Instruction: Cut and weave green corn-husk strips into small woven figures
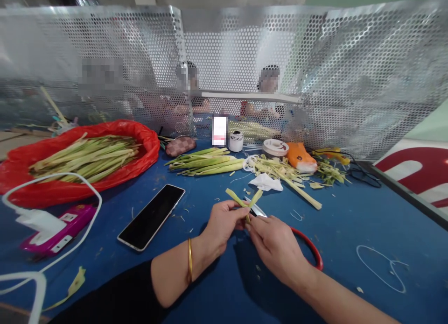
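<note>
A pale green leaf strip, crossed into a V at its top point(248, 205), is pinched between the thumb and fingers of my left hand point(224, 223). My right hand point(276, 244) closes on the lower end of the same strip, its fingertips touching those of the left. Scissors lie partly hidden beneath my right hand, with the blades point(258, 209) showing beyond the fingers and a red handle point(313, 244) to the right. Behind the hands are a crumpled white tissue point(266, 182) and a tied bundle of green leaf strips point(206, 162).
At left stand a red plastic bag point(140, 179) of long leaves, a black phone point(152, 216) and a purple power strip point(59, 235) with white cable. Leaf scraps point(280, 170), a tape roll point(275, 147) and an orange packet point(301, 157) sit behind. Perforated metal screen point(238, 48) bounds the blue table.
</note>
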Tool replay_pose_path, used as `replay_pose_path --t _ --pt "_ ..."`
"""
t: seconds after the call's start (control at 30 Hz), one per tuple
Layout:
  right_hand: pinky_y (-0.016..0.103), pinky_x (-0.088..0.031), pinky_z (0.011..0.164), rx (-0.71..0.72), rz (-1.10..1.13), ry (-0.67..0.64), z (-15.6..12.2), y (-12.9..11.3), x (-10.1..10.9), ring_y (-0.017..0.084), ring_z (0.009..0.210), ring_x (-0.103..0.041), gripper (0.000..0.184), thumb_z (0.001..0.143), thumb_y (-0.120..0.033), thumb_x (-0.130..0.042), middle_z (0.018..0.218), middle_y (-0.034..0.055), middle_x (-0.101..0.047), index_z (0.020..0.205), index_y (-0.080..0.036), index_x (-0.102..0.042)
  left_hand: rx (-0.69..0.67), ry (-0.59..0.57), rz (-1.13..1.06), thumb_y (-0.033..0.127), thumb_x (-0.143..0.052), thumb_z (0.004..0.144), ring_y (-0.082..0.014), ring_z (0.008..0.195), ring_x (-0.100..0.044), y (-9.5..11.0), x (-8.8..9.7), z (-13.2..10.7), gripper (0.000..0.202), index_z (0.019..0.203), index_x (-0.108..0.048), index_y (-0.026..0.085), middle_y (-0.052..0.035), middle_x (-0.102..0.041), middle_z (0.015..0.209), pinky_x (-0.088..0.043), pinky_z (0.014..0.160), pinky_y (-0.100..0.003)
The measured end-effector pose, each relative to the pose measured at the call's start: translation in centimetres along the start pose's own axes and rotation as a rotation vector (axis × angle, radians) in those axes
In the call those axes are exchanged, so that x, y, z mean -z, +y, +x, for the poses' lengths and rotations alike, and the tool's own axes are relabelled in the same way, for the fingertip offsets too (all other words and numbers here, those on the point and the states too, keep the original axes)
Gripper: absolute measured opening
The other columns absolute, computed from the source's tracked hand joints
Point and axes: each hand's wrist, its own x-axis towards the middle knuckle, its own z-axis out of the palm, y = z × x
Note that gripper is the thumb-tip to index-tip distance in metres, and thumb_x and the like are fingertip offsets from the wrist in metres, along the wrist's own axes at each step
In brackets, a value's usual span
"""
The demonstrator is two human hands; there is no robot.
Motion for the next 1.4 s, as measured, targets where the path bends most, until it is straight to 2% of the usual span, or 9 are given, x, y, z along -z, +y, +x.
replay_pose_path --t 0.2,0.3,0.4,0.57,0.87,1.0,1.2,1.3,1.4 --pt "0.026 -0.037 0.053 -0.455 0.579 0.107 0.9 0.6 1.7 0.014 0.054 -0.048 0.038 0.088 -0.055 -0.048 0.061 -0.0016 -0.051 0.072 -0.021 -0.052 0.086 -0.151 0.079 0.026 -0.075 0.068 -0.011 0.058 -0.064 1.5 0.6 -0.7 0.029 0.092 -0.067 0.012 -0.0052 -0.07 0.074 -0.045 0.053 -0.02" --pt "0.025 -0.039 0.051 -0.594 0.927 0.129 1.4 1.0 2.1 0.012 0.05 -0.046 0.037 0.076 -0.055 -0.063 0.061 -0.0036 -0.051 0.081 -0.019 -0.057 0.165 -0.302 0.139 0.035 -0.076 0.067 -0.0125 0.057 -0.066 1.5 0.4 -1.3 0.036 0.093 -0.067 0.013 -0.0075 -0.071 0.082 -0.045 0.052 -0.021" --pt "0.023 -0.036 0.05 -0.614 1.037 0.109 1.4 1.1 1.8 0.009 0.049 -0.043 0.033 0.072 -0.048 -0.071 0.058 -0.0044 -0.05 0.073 -0.017 -0.058 0.202 -0.365 0.186 0.052 -0.071 0.07 -0.0121 0.053 -0.064 1.1 0.1 -1.5 0.042 0.086 -0.067 0.013 -0.0058 -0.07 0.075 -0.044 0.049 -0.021" --pt "0.022 -0.033 0.049 -0.56 1.032 0.093 1.2 1.0 1.3 0.009 0.048 -0.04 0.034 0.075 -0.047 -0.069 0.052 -0.004 -0.051 0.064 -0.017 -0.056 0.182 -0.365 0.237 0.054 -0.067 0.072 -0.0073 0.04 -0.051 0.6 -0.1 -1.6 0.042 0.075 -0.065 0.012 0.0009 -0.059 0.053 -0.037 0.042 -0.019" --pt "0.024 -0.035 0.047 -0.616 0.996 0.153 1.1 0.5 1.5 0.011 0.046 -0.045 0.033 0.072 -0.046 -0.069 0.05 -0.0021 -0.053 0.061 -0.018 -0.055 0.187 -0.355 0.296 0.031 -0.063 0.073 -0.0053 0.037 -0.044 1.1 -0.5 -2.3 0.018 0.078 -0.068 0.014 0.0039 -0.054 0.05 -0.032 0.04 -0.018" --pt "0.025 -0.038 0.048 -0.516 0.814 0.114 1.2 1.2 1.9 0.012 0.047 -0.046 0.03 0.077 -0.046 -0.063 0.051 -0.0022 -0.053 0.064 -0.019 -0.056 0.179 -0.317 0.332 0.028 -0.062 0.075 -0.0052 0.038 -0.044 0.8 -0.6 -2.4 0.014 0.074 -0.066 0.015 0.0042 -0.053 0.049 -0.032 0.041 -0.018" --pt "0.029 -0.047 0.072 -0.23 0.503 0.067 1.1 1.0 2.6 0.019 0.08 -0.061 0.017 0.084 -0.032 -0.056 0.087 0.0039 -0.066 0.081 -0.022 -0.069 0.086 -0.407 0.467 0.037 -0.064 0.075 -0.0058 0.037 -0.041 -0.4 -0.7 -2.6 0.027 0.06 -0.058 0.015 0.0039 -0.051 0.05 -0.031 0.039 -0.02" --pt "0.025 -0.045 0.062 -0.249 0.585 0.019 0.7 0.2 2.3 0.015 0.067 -0.059 0.019 0.084 -0.03 -0.057 0.077 0.0012 -0.062 0.069 -0.021 -0.066 0.063 -0.448 0.527 0.044 -0.062 0.076 -0.0067 0.038 -0.043 -0.7 -0.8 -2.7 0.033 0.06 -0.056 0.016 0.0028 -0.052 0.053 -0.033 0.04 -0.02" --pt "0.025 -0.042 0.058 -0.313 0.545 0.123 0.6 0.3 1.8 0.014 0.062 -0.053 0.021 0.084 -0.031 -0.057 0.067 -0.0005 -0.058 0.066 -0.02 -0.061 0.013 -0.509 0.645 0.05 -0.059 0.077 -0.0098 0.042 -0.049 0.0 -0.5 -2.5 0.034 0.075 -0.066 0.016 0.0012 -0.057 0.058 -0.038 0.043 -0.022"
